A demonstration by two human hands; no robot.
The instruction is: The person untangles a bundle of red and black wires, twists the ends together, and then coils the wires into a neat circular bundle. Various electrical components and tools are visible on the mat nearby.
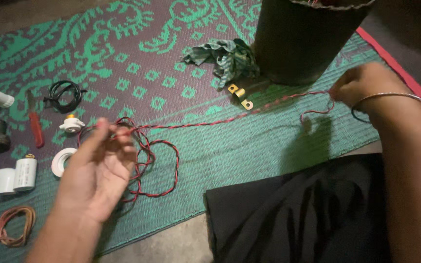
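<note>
Red-and-black twisted wire (205,124) runs taut over the green patterned mat (249,156) between my hands; my left hand (101,170) pinches it above the loose coil, my right hand (361,87) grips the far end. Best I hold tension even, avoiding kinks

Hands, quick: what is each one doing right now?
Left hand: fingers pinched on the twisted red-and-black wire, loops hanging below.
Right hand: closed on the wire's other end.
</note>
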